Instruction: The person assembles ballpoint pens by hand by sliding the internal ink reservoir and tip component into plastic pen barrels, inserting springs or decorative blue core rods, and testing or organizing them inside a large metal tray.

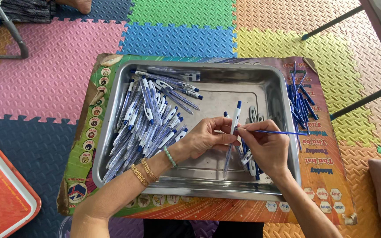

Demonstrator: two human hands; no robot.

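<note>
The left hand (206, 139) is pinching a pen (233, 125) upright over the tray (111, 110) while the right hand (265, 147) is gripping a refill (278, 132); feeding it straight along the barrel's axis would avoid bending.
</note>
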